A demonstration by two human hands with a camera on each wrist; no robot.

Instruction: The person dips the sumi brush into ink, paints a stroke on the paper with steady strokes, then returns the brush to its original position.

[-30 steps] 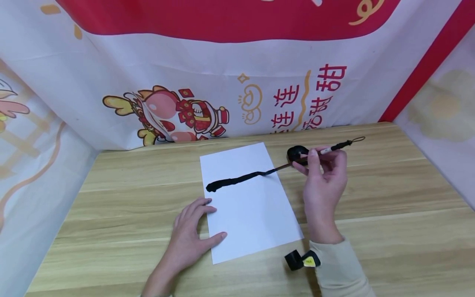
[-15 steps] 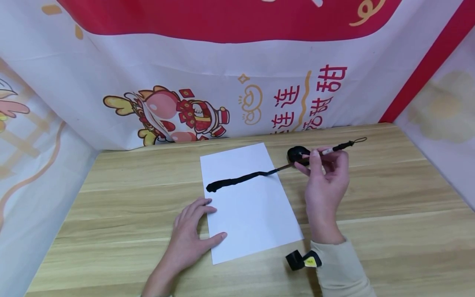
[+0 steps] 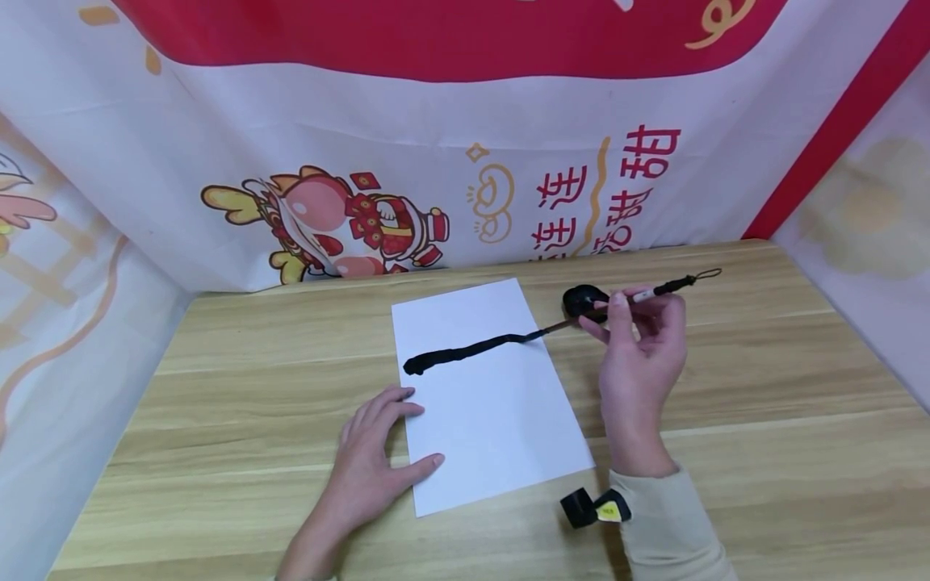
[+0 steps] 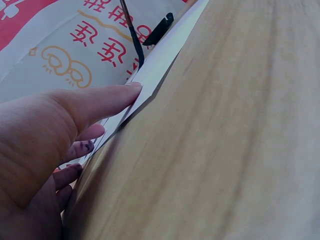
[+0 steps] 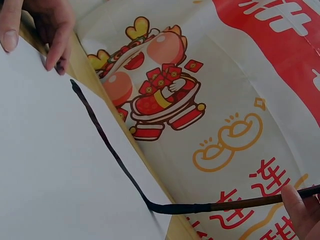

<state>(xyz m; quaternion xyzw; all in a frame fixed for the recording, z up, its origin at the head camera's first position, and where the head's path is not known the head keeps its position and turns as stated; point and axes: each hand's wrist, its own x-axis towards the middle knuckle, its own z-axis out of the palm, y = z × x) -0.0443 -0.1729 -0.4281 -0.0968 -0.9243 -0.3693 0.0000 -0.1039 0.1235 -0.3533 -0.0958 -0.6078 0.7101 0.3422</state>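
Note:
A white sheet of paper (image 3: 494, 411) lies on the wooden table (image 3: 763, 387). A thick black ink stroke (image 3: 465, 351) runs across it from left to right. My right hand (image 3: 617, 313) pinches a slim dark brush (image 3: 657, 289) between thumb and fingers. The brush tip meets the stroke's right end near the sheet's right edge. In the right wrist view the brush (image 5: 240, 204) joins the stroke (image 5: 107, 145) on the paper (image 5: 50, 185). My left hand (image 3: 395, 432) lies flat, with its fingers on the sheet's left edge. In the left wrist view its thumb (image 4: 107, 97) touches the paper (image 4: 167, 52).
A small black ink dish (image 3: 581, 298) sits on the table just behind my right hand. A printed red and white banner (image 3: 436, 161) closes off the back and sides. Bare wood stretches left and right of the sheet.
My right hand and the brush have drifted very slightly to the right. The left hand and the paper have not moved.

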